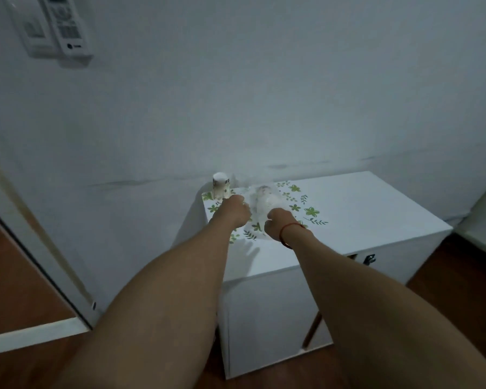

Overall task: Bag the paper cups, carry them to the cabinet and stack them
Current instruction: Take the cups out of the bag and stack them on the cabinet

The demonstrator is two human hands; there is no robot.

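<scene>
A clear plastic bag with paper cups inside rests on the white cabinet, over its green leaf pattern. My left hand grips the bag's left side and my right hand, with a red string at the wrist, grips its near right side. An upside-down stack of patterned paper cups stands at the cabinet's back left corner, just beyond my left hand. The cups inside the bag are blurred and hard to make out.
The cabinet stands against a pale wall, with a door and metal latch on its front. Two remote controls in holders hang on the wall at upper left. Wooden floor lies on both sides, and a white door frame stands at left.
</scene>
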